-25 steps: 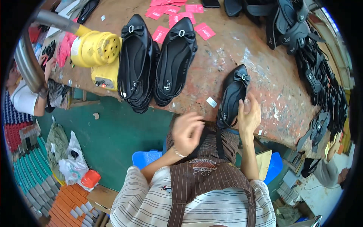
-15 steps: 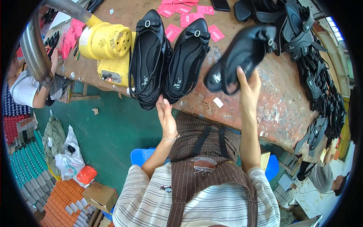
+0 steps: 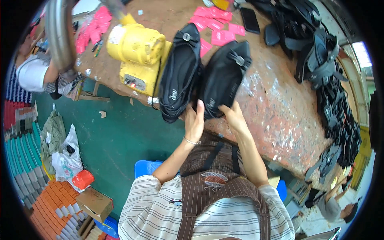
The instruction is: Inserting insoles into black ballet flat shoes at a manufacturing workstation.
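From my end I see the right hand pinching the heel of a black shoe. The left hand has its thumb at the heel's left side; I cannot tell how its hidden fingers sit. The shoe is at the table's near edge, just right of another black shoe.

Left grip and right grip, both at the heel end of a black bow-trimmed flat! Pink cards lie beyond on the tabletop, yellow machine at left.
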`<control>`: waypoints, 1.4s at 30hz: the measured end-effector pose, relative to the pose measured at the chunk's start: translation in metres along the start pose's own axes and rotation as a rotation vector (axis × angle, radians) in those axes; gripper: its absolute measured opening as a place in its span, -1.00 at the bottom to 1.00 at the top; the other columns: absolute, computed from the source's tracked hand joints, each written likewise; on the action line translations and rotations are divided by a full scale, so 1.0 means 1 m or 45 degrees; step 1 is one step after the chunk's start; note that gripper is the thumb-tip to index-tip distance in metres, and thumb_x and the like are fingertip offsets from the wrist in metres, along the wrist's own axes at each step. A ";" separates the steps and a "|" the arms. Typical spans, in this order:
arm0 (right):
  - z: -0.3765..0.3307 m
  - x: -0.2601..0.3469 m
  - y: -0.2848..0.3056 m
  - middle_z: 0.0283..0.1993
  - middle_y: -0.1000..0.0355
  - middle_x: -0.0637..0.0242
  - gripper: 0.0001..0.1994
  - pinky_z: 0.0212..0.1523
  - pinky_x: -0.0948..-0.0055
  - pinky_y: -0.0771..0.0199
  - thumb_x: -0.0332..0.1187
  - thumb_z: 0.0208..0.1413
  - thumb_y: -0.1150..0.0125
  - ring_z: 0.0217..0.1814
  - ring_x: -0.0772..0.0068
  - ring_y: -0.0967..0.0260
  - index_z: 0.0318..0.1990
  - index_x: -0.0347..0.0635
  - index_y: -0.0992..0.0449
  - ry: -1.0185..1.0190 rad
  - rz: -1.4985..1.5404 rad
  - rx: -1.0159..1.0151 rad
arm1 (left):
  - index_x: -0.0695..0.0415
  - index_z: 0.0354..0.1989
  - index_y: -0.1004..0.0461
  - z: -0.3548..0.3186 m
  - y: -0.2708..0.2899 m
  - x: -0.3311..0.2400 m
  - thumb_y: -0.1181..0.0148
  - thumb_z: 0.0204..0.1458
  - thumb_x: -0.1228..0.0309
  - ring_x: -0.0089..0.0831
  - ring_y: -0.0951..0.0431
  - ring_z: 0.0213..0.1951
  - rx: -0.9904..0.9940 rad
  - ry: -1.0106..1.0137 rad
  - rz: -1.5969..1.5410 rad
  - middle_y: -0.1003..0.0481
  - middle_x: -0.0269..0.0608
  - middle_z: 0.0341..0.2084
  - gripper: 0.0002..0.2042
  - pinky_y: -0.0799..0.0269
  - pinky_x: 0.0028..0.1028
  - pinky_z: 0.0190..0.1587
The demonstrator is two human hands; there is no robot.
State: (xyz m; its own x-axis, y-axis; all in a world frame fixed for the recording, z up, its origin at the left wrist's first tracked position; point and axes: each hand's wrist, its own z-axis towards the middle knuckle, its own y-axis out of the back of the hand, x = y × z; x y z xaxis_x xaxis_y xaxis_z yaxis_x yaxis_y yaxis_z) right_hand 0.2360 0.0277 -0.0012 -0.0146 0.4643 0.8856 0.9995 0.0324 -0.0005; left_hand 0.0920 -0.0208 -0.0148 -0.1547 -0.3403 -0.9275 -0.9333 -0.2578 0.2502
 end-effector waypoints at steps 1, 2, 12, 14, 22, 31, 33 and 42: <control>-0.003 0.001 0.007 0.13 -0.37 0.04 -0.48 0.19 0.40 -0.31 -0.61 0.02 -0.11 0.19 0.26 -0.33 0.20 -0.47 -0.25 -0.115 -0.080 0.028 | 0.47 -0.01 -0.34 -0.006 0.003 -0.006 0.16 0.27 -0.10 -0.01 -0.41 0.03 0.058 0.013 -0.053 -0.43 0.24 -0.06 -0.33 -0.24 -0.26 0.14; -0.008 0.004 0.016 0.15 -0.37 0.03 -0.49 0.23 0.38 -0.27 -0.62 0.03 -0.07 0.22 0.23 -0.31 0.20 -0.48 -0.24 -0.211 -0.176 0.006 | 0.40 -0.08 -0.38 -0.015 0.007 -0.012 0.14 0.29 -0.04 -0.17 -0.44 -0.07 0.094 -0.019 -0.100 -0.46 0.10 -0.16 -0.41 -0.29 -0.33 0.06; -0.057 0.082 0.042 0.04 -0.45 0.22 -0.65 0.13 0.33 -0.42 -0.56 0.14 -0.16 0.10 0.37 -0.39 0.10 -0.33 -0.41 0.465 -0.132 0.442 | 0.21 0.36 -0.07 -0.050 0.088 -0.053 0.23 0.27 -0.11 -0.16 -0.39 0.20 0.905 0.410 -1.774 -0.32 0.02 0.21 -0.31 -0.33 -0.09 0.24; -0.060 0.113 0.004 -0.02 -0.49 0.21 -0.58 0.09 0.30 -0.45 -0.58 0.01 -0.19 0.06 0.29 -0.43 0.10 -0.28 -0.43 0.689 -0.328 0.799 | 0.20 0.37 -0.05 -0.057 0.116 -0.051 0.22 0.27 -0.11 -0.16 -0.37 0.22 1.013 0.414 -2.024 -0.29 0.02 0.24 -0.31 -0.31 -0.11 0.25; -0.094 0.131 -0.153 0.23 -0.32 0.10 -0.14 0.45 0.19 0.04 -0.68 -0.43 -0.26 0.35 0.12 -0.22 0.26 -0.14 -0.31 1.614 -0.999 1.236 | 0.18 0.42 0.01 -0.126 0.201 -0.043 0.17 0.24 -0.07 -0.16 -0.30 0.28 0.322 0.457 -2.110 -0.18 0.02 0.32 -0.29 -0.24 -0.18 0.31; -0.082 0.048 -0.144 0.12 -0.42 0.20 -0.48 -0.09 0.51 -0.57 -0.48 0.18 -0.06 -0.06 0.47 -0.50 0.32 -0.18 -0.20 -0.881 0.479 1.059 | 0.23 0.42 -0.01 -0.053 0.259 -0.018 -0.03 0.17 0.05 -0.25 -0.22 0.32 -0.151 -0.074 -1.143 -0.11 -0.07 0.37 -0.26 -0.08 -0.37 0.36; -0.063 0.041 -0.155 0.09 -0.43 0.19 -0.50 -0.09 0.50 -0.57 -0.49 0.18 -0.06 -0.05 0.46 -0.50 0.30 -0.17 -0.23 -0.951 0.558 1.041 | 0.23 0.43 0.01 -0.036 0.268 -0.027 -0.04 0.16 0.04 -0.27 -0.22 0.32 -0.218 -0.122 -0.967 -0.11 -0.07 0.37 -0.24 -0.08 -0.40 0.35; -0.025 0.053 -0.223 0.02 -0.47 0.21 -0.58 -0.10 0.44 -0.58 -0.46 0.27 0.00 -0.10 0.44 -0.52 0.28 -0.18 -0.26 -0.716 0.315 0.950 | 0.28 0.43 0.03 0.004 0.311 -0.056 -0.10 0.12 0.03 -0.32 -0.23 0.31 -0.303 -0.364 -0.652 -0.14 0.00 0.35 -0.18 -0.11 -0.46 0.31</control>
State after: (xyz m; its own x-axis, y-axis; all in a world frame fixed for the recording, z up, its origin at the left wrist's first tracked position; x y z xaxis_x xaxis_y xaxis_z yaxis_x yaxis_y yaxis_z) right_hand 0.0127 0.0231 0.0575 -0.0120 0.8832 0.4688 0.7033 0.3407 -0.6239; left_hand -0.1913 -0.0780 0.1140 0.1814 0.1262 -0.9753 -0.8193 -0.5291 -0.2209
